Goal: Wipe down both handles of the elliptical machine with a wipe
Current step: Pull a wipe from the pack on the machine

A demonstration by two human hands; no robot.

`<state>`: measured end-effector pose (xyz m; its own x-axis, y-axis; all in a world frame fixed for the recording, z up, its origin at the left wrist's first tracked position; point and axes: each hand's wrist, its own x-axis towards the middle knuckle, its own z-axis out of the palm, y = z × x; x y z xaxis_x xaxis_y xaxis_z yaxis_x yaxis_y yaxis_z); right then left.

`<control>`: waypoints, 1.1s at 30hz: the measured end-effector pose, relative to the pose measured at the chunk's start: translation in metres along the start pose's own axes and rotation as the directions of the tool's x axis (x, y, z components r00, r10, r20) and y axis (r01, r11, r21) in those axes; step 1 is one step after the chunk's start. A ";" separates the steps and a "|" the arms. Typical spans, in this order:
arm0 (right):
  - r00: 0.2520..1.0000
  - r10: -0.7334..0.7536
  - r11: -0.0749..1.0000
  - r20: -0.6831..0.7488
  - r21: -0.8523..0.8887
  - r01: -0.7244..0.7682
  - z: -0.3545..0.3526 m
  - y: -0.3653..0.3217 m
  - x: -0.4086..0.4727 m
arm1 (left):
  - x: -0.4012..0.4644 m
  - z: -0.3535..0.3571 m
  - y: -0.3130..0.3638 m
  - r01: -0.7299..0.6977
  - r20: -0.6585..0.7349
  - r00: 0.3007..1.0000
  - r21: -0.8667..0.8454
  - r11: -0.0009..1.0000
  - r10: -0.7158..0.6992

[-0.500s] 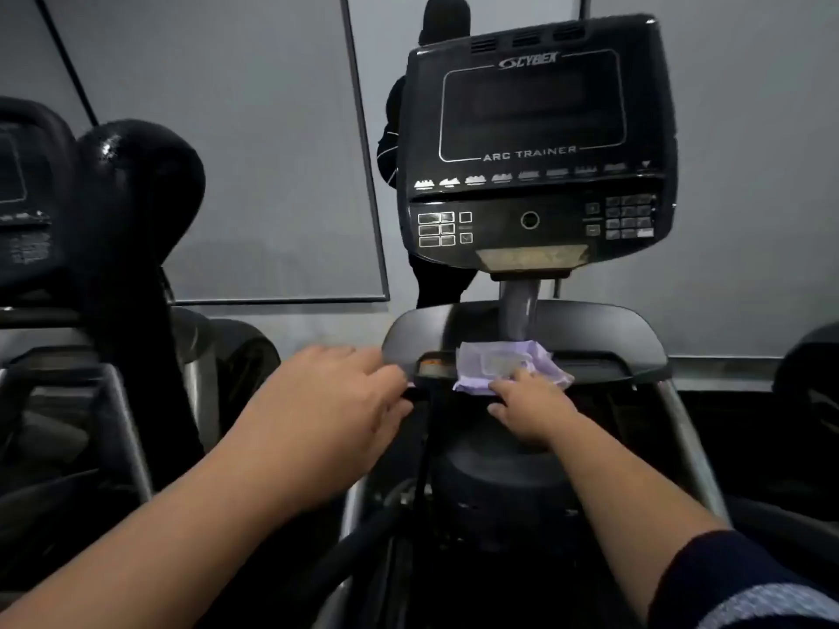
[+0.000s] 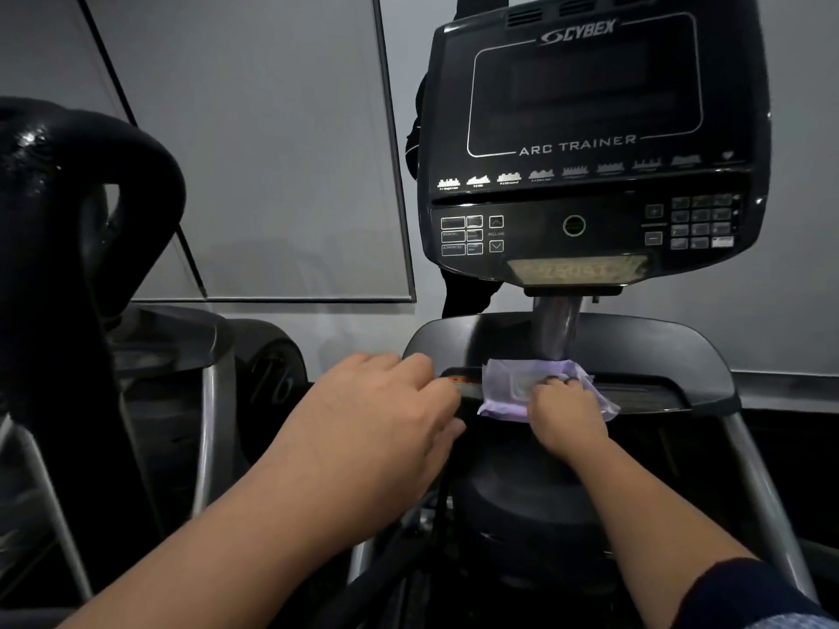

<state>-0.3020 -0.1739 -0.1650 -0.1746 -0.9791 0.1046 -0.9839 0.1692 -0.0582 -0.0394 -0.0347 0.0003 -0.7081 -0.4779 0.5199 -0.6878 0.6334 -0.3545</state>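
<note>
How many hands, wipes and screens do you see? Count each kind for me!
Bare hands: 2, the left hand and the right hand
Crumpled purple wipe: 1
Black Cybex console screen: 1
Total: 4

A glossy black plastic console (image 2: pixel 590 143), a thin crumpled purple wipe (image 2: pixel 504 392) and brushed metal posts (image 2: pixel 762 488) are seen.

Wipe (image 2: pixel 522 388) pale lilac. Console (image 2: pixel 590 143) black with white lettering, tray (image 2: pixel 658 351) dark grey, frame tubes (image 2: pixel 762 488) silver-grey. Sleeve (image 2: pixel 767 596) navy, lighter blue striped cuff.
</note>
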 end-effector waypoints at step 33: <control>0.888 -0.161 -0.175 -0.430 0.898 0.403 -0.268 -0.245 -0.243 | -0.134 -0.101 -0.055 0.615 -0.144 0.505 -0.631 0.472 -0.851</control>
<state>-0.0292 0.0533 0.0900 -0.0140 -0.8482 0.5294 0.1375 -0.5261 -0.8393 0.1097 0.0561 0.0282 0.2504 -0.6931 0.6759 -0.6593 0.3892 0.6433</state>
